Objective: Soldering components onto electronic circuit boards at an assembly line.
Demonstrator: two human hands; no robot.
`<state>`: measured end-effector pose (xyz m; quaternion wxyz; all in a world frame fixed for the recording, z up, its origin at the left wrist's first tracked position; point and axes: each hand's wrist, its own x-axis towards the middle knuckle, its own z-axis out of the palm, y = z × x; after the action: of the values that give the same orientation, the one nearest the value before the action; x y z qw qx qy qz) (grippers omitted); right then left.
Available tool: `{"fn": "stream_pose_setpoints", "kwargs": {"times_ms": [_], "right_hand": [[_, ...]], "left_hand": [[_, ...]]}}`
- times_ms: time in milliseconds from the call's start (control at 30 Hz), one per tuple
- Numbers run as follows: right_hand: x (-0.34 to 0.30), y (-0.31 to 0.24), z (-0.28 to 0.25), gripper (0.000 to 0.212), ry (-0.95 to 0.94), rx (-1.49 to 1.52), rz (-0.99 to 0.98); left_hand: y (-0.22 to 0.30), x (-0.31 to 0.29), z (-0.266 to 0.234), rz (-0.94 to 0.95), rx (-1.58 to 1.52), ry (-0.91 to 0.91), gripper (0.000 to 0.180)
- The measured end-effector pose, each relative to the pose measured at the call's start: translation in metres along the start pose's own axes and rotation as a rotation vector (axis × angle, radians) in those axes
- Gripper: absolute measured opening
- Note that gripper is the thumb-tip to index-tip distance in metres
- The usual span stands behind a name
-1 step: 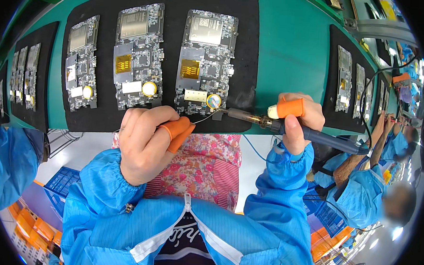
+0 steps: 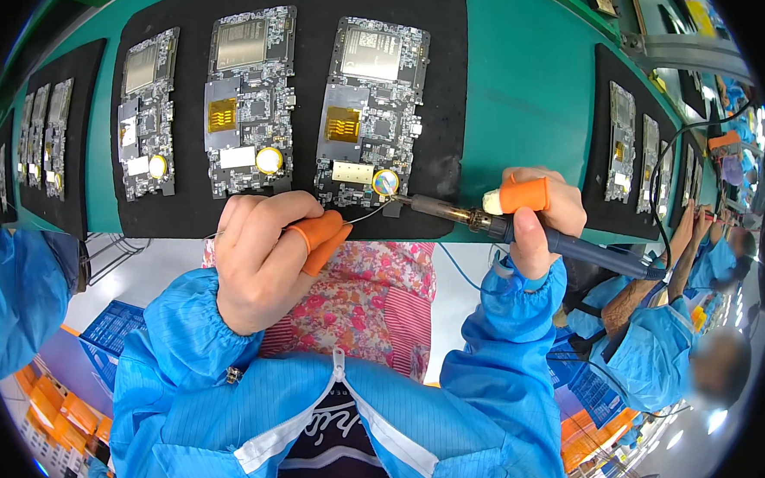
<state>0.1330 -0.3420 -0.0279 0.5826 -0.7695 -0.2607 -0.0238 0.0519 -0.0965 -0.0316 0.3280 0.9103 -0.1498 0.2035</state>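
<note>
A soldering iron [image 2: 479, 220] lies in the closed grip of my right hand [image 2: 544, 215], its tip pointing left at the lower edge of the rightmost circuit board [image 2: 372, 109]. Between thumb and forefinger, my left hand [image 2: 269, 255] pinches a thin solder wire [image 2: 369, 215], whose end meets the iron's tip beside a round coin cell [image 2: 386, 182]. Orange finger cots cover fingers on both hands. The tip's exact contact point is too small to make out. The board lies flat, with a silver shield and an amber tape patch.
Two more circuit boards, a middle one [image 2: 251, 102] and a left one [image 2: 148, 114], share the black mat [image 2: 317, 2] on the green table [image 2: 524, 91]. Other mats with boards lie at both sides. A black cable [image 2: 663, 158] rises from the iron. Co-workers in blue sit left and right.
</note>
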Motion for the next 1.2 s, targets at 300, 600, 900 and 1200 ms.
{"fn": "stream_pose_setpoints", "kwargs": {"times_ms": [300,600,900,1200], "right_hand": [[0.0,-0.004,0.002,0.04,-0.002,-0.101,0.029],[0.002,-0.003,0.003,0.032,-0.003,-0.066,-0.061],[0.007,0.0,0.006,0.023,-0.012,-0.026,-0.156],[0.006,0.001,0.005,0.023,-0.016,-0.031,-0.16]], "left_hand": [[0.001,0.003,0.0,0.0,-0.006,-0.05,0.027],[-0.002,0.007,0.012,0.088,0.045,-0.044,0.02],[-0.002,0.009,0.012,0.093,0.049,-0.036,0.021],[0.003,0.007,0.002,-0.019,0.01,-0.035,0.025]]}}
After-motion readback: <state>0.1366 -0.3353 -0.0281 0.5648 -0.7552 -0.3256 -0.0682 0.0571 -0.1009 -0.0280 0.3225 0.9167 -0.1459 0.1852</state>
